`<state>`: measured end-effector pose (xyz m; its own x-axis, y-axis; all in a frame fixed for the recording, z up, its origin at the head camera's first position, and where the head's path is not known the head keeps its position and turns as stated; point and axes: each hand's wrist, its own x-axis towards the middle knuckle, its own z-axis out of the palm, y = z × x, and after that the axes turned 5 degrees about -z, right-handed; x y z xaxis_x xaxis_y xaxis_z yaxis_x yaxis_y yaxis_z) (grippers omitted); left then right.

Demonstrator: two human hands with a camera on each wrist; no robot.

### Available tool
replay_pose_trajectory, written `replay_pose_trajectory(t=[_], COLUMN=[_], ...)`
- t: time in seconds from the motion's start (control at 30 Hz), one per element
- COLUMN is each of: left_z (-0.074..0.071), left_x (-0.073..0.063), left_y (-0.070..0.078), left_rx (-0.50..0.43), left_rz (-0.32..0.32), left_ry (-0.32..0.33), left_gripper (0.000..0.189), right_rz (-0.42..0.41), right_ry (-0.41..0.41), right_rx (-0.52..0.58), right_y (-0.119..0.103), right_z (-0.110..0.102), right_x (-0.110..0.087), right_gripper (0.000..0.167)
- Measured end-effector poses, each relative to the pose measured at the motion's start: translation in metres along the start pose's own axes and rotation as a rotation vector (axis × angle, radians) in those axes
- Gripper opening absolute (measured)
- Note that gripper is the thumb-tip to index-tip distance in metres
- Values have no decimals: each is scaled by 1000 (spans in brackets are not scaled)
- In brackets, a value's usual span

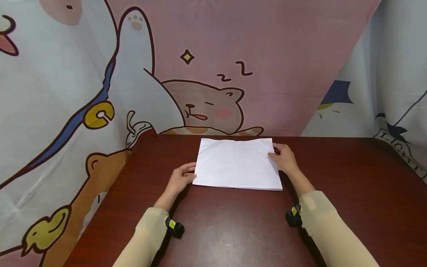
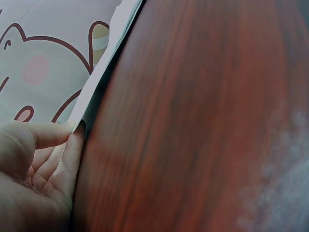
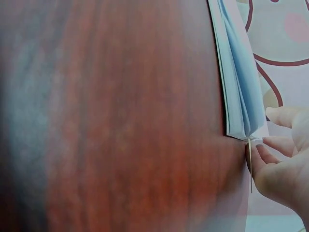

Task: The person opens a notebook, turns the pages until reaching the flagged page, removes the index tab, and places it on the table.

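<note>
A notebook (image 1: 217, 163) with white lined pages lies spread at its middle near the table's far edge. My left hand (image 1: 180, 180) pinches its left edge, thumb above and fingers below; the left wrist view shows this thumb (image 2: 53, 134) pressed at the page corner. At the right edge is my right hand (image 1: 284, 158), its thumb over the page margin in the head view. In the right wrist view that thumb (image 3: 281, 116) stands apart from the fingers (image 3: 277, 145), whose tips are right at the corner of the fanned pages (image 3: 236, 96).
The brown wooden table (image 1: 233, 226) runs up to a cartoon-printed cloth (image 1: 267, 66) hanging behind it and at both sides. Each wrist wears a small black camera, one on the left (image 1: 175, 227) and one on the right (image 1: 293, 216), beside pale yellow sleeves (image 1: 330, 226).
</note>
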<state>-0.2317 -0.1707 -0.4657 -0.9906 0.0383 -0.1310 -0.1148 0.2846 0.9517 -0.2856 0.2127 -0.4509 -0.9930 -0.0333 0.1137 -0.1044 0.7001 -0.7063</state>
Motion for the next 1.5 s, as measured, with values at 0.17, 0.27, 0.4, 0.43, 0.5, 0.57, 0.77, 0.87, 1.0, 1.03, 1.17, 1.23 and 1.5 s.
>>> replay_pose_trajectory(t=[0.17,0.27,0.4,0.43,0.5,0.57,0.77,0.87,1.0,1.03,1.17,1.23,1.5], left_z=[1,2,2,2,2,2,2,2,2,2,2,2,2], left_x=[-1,-1,-1,-1,-1,-1,0,0,0,0,0,0,0], left_y=[2,3,2,2,2,3,2,2,2,1,1,1,3], left_rx=[2,4,2,-1,0,3,2,-1,4,7,14,10,18], left_rz=[-36,-49,-43,-42,-44,-47,-48,-46,-41,-40,-40,-42,-45], left_ry=[3,8,9,10,10,12,11,12,10,11,13,15,15], left_gripper=[46,47,47,47,47,47,46,46,47,47,46,47,46], right_rz=[-3,5,35,44,58,69,103,106,102,102,87,80,-37], right_ry=[31,93,196,215,238,248,260,267,281,284,296,298,251], right_rx=[0,5,19,22,26,28,26,26,23,19,-6,-13,4], right_y=[-1,-2,-5,-5,-6,-7,-8,-8,-8,-8,-10,-10,-12], right_z=[0,1,2,2,2,1,0,-1,-1,-1,-1,0,4], right_x=[-1,-2,-3,-3,-5,-5,-7,-7,-8,-8,-8,-7,-5], right_gripper=[55,49,37,34,30,28,20,18,16,15,15,15,16])
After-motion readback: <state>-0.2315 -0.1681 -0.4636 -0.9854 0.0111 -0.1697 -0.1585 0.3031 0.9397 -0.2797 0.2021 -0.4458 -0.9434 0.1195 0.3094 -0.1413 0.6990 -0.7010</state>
